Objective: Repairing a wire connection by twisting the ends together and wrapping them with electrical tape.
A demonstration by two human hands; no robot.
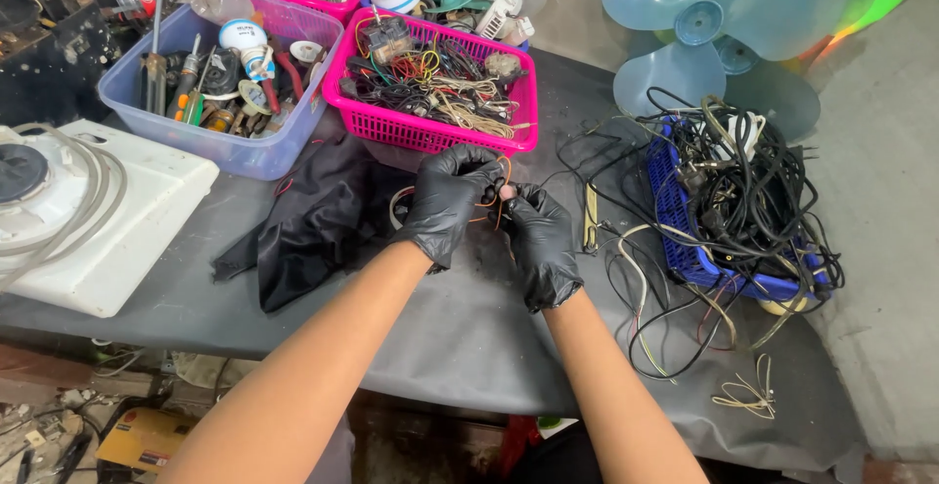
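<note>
Both gloved hands, left hand (448,200) and right hand (541,240), closed on orange wire (502,189).

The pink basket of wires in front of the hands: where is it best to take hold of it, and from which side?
Probably the bare near rim of the pink basket, from the person's side. Tangled wires fill the inside, and a lilac tub crowds its left wall. Both gloved hands, left hand and right hand, hold an orange wire.

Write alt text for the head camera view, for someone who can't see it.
Two black-gloved hands, left hand and right hand, pinch a thin orange wire together over a dark table. Behind them sits a pink basket of tangled wires, with a blue basket of black cables to the right. A white appliance lies at left.
</note>
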